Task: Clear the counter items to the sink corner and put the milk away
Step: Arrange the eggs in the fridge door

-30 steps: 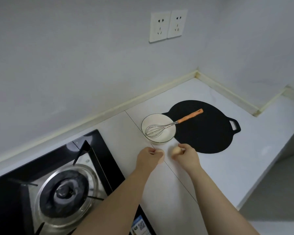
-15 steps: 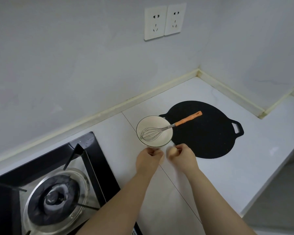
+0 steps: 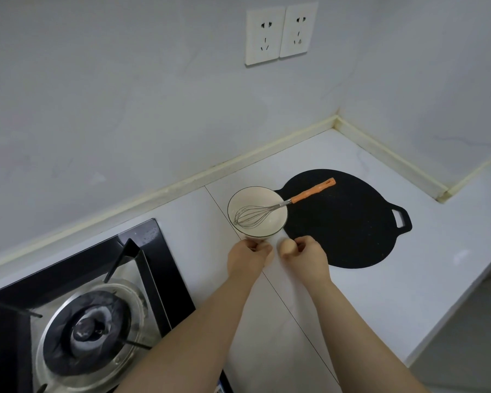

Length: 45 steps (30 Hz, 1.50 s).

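Gripping an egg (image 3: 287, 248) beside the bowl (image 3: 255, 197) (whisk (image 3: 284, 204) inside): right hand (image 3: 307, 258).

L forearm (image 3: 199, 330): bare, in from bottom edge, angled up-right to wrist.
R forearm (image 3: 360, 336): bare, in from bottom-right, angled up-left; the two converge.
L grip (image 3: 248, 258): back of hand up, fingers curled under tight; what they close on not clear.
R grip (image 3: 305, 258): back up, fingers + thumb curled round egg (image 3: 287, 247) at its inner side.
Spacing: grips just beside each other, small gap btw.
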Available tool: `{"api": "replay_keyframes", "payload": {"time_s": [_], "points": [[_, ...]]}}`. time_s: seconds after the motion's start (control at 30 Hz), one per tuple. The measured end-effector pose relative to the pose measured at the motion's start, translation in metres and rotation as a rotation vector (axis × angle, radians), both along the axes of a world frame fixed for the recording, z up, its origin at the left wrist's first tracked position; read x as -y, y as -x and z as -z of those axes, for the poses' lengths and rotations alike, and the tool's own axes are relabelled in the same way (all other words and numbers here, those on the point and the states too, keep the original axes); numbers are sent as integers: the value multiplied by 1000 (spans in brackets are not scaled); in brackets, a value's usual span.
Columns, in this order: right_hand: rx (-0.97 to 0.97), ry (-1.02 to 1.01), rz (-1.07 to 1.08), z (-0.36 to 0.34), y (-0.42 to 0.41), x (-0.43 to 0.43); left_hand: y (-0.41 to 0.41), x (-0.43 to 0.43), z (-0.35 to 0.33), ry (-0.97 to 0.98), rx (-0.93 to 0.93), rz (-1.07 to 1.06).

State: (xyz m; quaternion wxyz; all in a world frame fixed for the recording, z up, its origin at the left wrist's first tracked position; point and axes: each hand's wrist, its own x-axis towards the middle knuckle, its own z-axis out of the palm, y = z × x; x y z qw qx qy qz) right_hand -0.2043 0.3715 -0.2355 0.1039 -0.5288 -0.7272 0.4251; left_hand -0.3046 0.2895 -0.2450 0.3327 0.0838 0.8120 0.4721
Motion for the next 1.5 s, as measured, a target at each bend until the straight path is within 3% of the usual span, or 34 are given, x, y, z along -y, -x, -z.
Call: {"api": "replay_keyframes", "payload": {"time_s": [0.73,1.13,1.5], "points": [[-10,-28,-15,-1,19,1,2,-7,1,-43,-27,-14],[42,-14,-56,-16,7,13,-2,9,-12,-32,46,41],[28,-27,-5,-46,-24,36,-22,31,-45,39,-127,203]]}}
